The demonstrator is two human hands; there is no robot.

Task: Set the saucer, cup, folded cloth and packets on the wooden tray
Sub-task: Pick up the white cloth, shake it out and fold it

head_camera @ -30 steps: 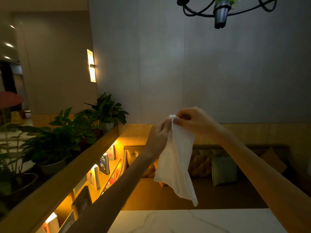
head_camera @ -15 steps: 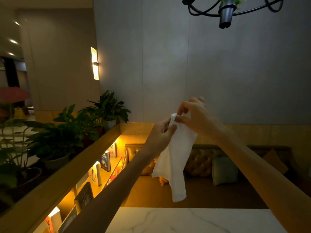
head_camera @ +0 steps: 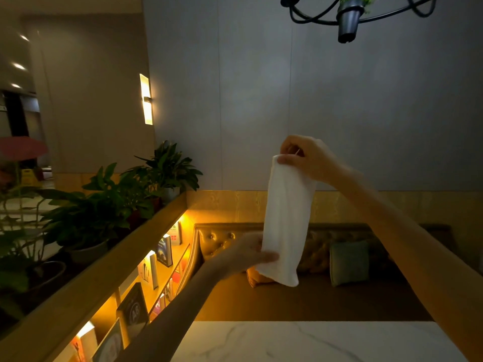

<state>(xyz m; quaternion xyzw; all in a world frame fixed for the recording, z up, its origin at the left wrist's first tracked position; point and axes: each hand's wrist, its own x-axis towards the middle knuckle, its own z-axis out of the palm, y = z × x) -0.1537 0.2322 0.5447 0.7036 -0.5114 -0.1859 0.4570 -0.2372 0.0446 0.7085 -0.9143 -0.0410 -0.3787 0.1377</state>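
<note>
A white cloth [head_camera: 286,218] hangs in the air as a long, narrow folded strip in front of the grey wall. My right hand [head_camera: 308,159] pinches its top edge high up. My left hand [head_camera: 245,253] is lower down and pinches the strip's lower left edge between thumb and fingers. The saucer, cup, packets and wooden tray are out of view.
The far edge of a white marble table [head_camera: 313,340] shows at the bottom. Behind it stands a tufted bench with a green cushion [head_camera: 349,262]. A wooden ledge with potted plants [head_camera: 104,205] and lit bookshelves runs along the left. A black hanging lamp [head_camera: 349,19] is overhead.
My left hand has let go of the cloth's top and dropped to its lower edge. My right hand rose a little, and the cloth now hangs as a straight strip.
</note>
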